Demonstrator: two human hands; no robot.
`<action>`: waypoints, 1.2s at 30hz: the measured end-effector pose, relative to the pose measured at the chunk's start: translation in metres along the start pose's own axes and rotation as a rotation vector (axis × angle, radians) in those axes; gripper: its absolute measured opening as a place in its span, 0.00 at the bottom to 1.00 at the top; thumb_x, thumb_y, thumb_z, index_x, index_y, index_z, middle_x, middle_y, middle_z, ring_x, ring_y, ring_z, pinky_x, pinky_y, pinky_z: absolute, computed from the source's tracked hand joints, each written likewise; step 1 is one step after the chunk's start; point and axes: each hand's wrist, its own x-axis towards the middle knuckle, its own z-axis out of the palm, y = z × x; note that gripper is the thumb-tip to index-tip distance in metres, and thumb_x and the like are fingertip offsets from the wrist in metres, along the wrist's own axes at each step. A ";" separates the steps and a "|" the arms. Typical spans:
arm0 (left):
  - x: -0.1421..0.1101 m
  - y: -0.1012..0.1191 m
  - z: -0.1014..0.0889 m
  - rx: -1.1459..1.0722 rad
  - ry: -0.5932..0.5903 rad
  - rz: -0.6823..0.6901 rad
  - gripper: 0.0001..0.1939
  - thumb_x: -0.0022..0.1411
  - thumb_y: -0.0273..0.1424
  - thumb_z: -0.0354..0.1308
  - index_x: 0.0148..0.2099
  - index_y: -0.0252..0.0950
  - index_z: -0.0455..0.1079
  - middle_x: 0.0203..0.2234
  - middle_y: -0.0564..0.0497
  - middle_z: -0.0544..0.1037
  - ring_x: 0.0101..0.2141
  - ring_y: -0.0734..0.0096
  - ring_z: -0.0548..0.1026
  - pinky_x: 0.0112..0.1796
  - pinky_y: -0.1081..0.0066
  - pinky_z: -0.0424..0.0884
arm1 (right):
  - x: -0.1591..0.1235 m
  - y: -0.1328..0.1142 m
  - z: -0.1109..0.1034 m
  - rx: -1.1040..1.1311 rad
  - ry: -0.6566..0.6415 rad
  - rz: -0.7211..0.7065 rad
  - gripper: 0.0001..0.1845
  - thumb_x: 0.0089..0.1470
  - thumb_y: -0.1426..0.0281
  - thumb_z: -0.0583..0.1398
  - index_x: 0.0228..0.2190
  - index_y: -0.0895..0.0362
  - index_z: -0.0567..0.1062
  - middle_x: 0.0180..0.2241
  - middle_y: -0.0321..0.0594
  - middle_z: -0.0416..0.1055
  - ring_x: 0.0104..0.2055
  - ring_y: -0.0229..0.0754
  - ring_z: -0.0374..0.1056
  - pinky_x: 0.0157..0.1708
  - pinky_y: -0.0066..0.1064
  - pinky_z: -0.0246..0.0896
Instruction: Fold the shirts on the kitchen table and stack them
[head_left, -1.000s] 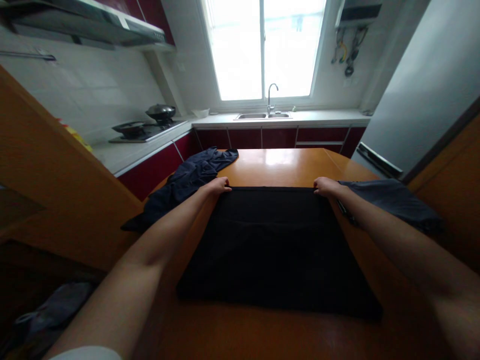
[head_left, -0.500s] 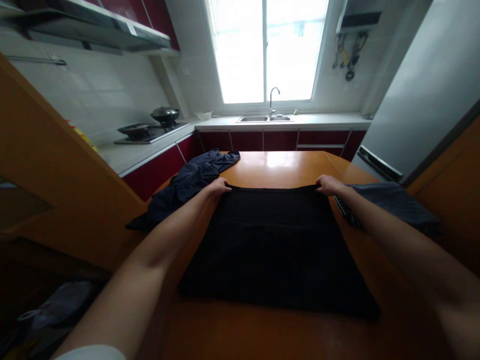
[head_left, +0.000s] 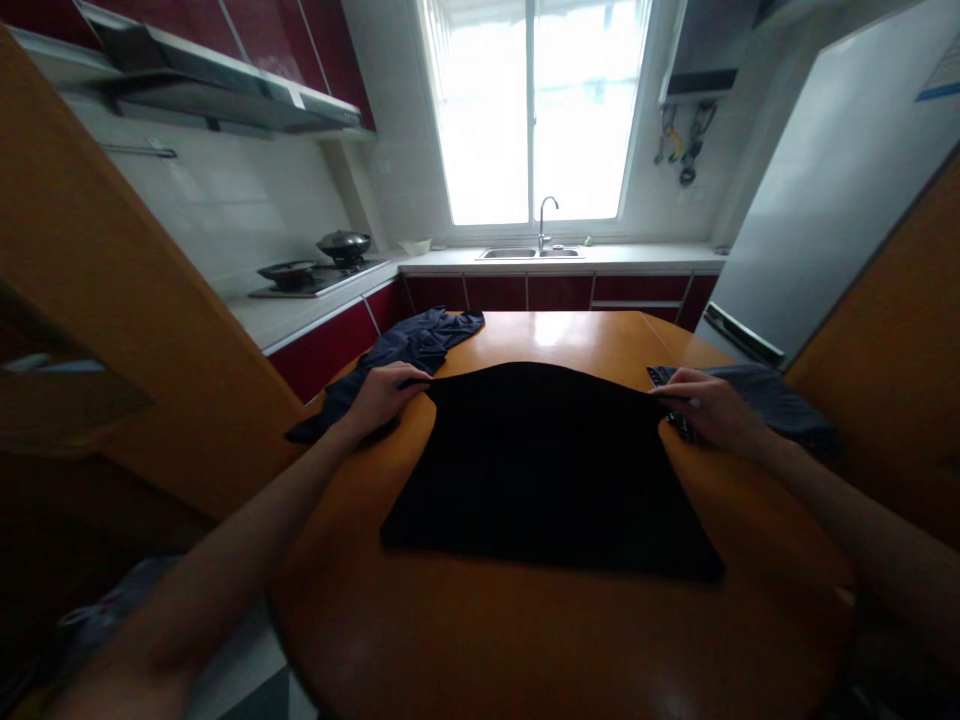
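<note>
Two bare hands at one round-ended wooden table (head_left: 525, 640); three pieces of fabric on it. Black cloth (head_left: 547, 470) in the middle, spread as a broad panel, wider at the near edge than at the far one, near edge lying on the wood. Left hand (head_left: 386, 393) closed in a pinch, thumb and fingers on the far left corner of the black cloth. Right hand (head_left: 706, 405) likewise pinching the far right corner, fingers pressed together. Between the two grips the far edge bows up and away in a shallow arch; the sides curve inward just below each hand. Second piece: crumpled navy garment (head_left: 409, 345), beyond and beside the left hand. Third: grey-blue garment (head_left: 772, 400), folded, just beyond the right hand, a black-and-white patterned edge showing near the fingers. Containers, all at the back: two pans on one cooktop (head_left: 319, 286), a low dark pan (head_left: 289, 272) and a rounder metal pot (head_left: 343, 244), probably lidded, contents hidden from this angle; one pale bowl (head_left: 415, 246) on the counter, its inside too small to read; one sink (head_left: 535, 255) with two basins under a single faucet (head_left: 541, 225).
</note>
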 end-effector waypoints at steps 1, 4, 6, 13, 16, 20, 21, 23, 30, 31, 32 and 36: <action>-0.014 0.006 -0.006 0.007 0.003 0.033 0.14 0.63 0.44 0.60 0.39 0.40 0.80 0.36 0.48 0.82 0.38 0.61 0.78 0.45 0.63 0.73 | -0.014 -0.007 -0.002 0.014 -0.004 -0.019 0.19 0.64 0.57 0.55 0.42 0.51 0.83 0.35 0.44 0.75 0.37 0.47 0.72 0.37 0.37 0.68; -0.061 0.018 -0.014 0.049 -0.014 0.113 0.13 0.65 0.42 0.59 0.38 0.42 0.80 0.36 0.49 0.82 0.39 0.63 0.77 0.45 0.64 0.72 | -0.059 -0.025 0.000 0.037 -0.023 -0.084 0.17 0.65 0.59 0.55 0.44 0.47 0.83 0.35 0.43 0.74 0.36 0.46 0.71 0.35 0.35 0.68; -0.092 0.022 -0.013 0.069 -0.042 0.149 0.12 0.67 0.40 0.58 0.38 0.43 0.81 0.37 0.49 0.82 0.40 0.64 0.77 0.45 0.64 0.71 | -0.087 -0.034 0.005 0.045 -0.050 -0.136 0.17 0.66 0.63 0.54 0.47 0.46 0.81 0.35 0.42 0.73 0.36 0.44 0.71 0.36 0.34 0.68; -0.152 0.031 0.004 0.103 -0.080 0.144 0.11 0.67 0.38 0.58 0.39 0.43 0.81 0.36 0.49 0.82 0.38 0.63 0.77 0.42 0.64 0.71 | -0.131 -0.051 0.019 -0.023 -0.087 -0.251 0.19 0.64 0.72 0.53 0.47 0.45 0.81 0.34 0.42 0.73 0.35 0.41 0.69 0.34 0.32 0.67; -0.151 0.037 0.001 0.049 0.007 0.089 0.11 0.67 0.39 0.58 0.39 0.43 0.80 0.35 0.49 0.81 0.38 0.63 0.77 0.41 0.64 0.73 | -0.130 -0.051 0.011 -0.020 -0.059 -0.214 0.20 0.65 0.72 0.53 0.50 0.44 0.80 0.36 0.43 0.73 0.36 0.42 0.69 0.35 0.32 0.68; -0.156 0.041 -0.005 -0.015 0.038 0.100 0.08 0.66 0.37 0.60 0.40 0.44 0.80 0.36 0.49 0.80 0.38 0.63 0.77 0.41 0.64 0.74 | -0.134 -0.052 0.006 -0.027 -0.018 -0.177 0.20 0.65 0.71 0.53 0.51 0.44 0.79 0.36 0.43 0.73 0.38 0.43 0.70 0.36 0.33 0.68; -0.160 0.040 -0.005 -0.021 0.004 0.118 0.07 0.67 0.36 0.60 0.41 0.45 0.80 0.36 0.49 0.80 0.38 0.63 0.77 0.41 0.64 0.74 | -0.138 -0.053 0.008 -0.026 -0.034 -0.185 0.20 0.65 0.71 0.53 0.51 0.44 0.79 0.36 0.43 0.73 0.37 0.43 0.69 0.36 0.33 0.68; -0.170 0.037 -0.002 -0.022 -0.070 0.140 0.08 0.67 0.34 0.59 0.41 0.45 0.80 0.37 0.49 0.80 0.39 0.64 0.78 0.42 0.65 0.74 | -0.146 -0.053 0.015 -0.020 -0.082 -0.201 0.20 0.65 0.72 0.53 0.50 0.44 0.79 0.36 0.42 0.73 0.37 0.42 0.69 0.36 0.32 0.68; -0.182 0.037 0.006 -0.036 -0.100 0.066 0.10 0.68 0.36 0.57 0.41 0.45 0.80 0.37 0.47 0.80 0.39 0.64 0.78 0.41 0.66 0.76 | -0.158 -0.053 0.027 -0.034 -0.072 -0.196 0.20 0.65 0.72 0.53 0.52 0.44 0.78 0.36 0.43 0.73 0.38 0.43 0.70 0.37 0.33 0.69; -0.182 0.038 0.005 -0.050 -0.078 0.048 0.10 0.68 0.36 0.57 0.41 0.44 0.80 0.37 0.47 0.80 0.39 0.63 0.78 0.40 0.66 0.76 | -0.157 -0.053 0.024 -0.041 -0.058 -0.194 0.20 0.65 0.72 0.54 0.52 0.43 0.78 0.36 0.43 0.74 0.38 0.43 0.70 0.37 0.34 0.69; -0.182 0.040 0.003 -0.062 -0.059 0.030 0.10 0.68 0.37 0.57 0.41 0.44 0.80 0.37 0.46 0.80 0.39 0.63 0.78 0.40 0.65 0.76 | -0.157 -0.054 0.021 -0.044 -0.044 -0.195 0.21 0.65 0.72 0.54 0.52 0.43 0.78 0.37 0.43 0.74 0.38 0.44 0.70 0.38 0.35 0.69; -0.186 0.042 -0.002 -0.099 -0.086 0.028 0.10 0.68 0.36 0.57 0.42 0.46 0.81 0.38 0.46 0.80 0.40 0.61 0.78 0.40 0.64 0.77 | -0.161 -0.057 0.017 -0.048 -0.044 -0.206 0.22 0.64 0.73 0.54 0.53 0.41 0.77 0.37 0.43 0.74 0.39 0.45 0.71 0.39 0.36 0.70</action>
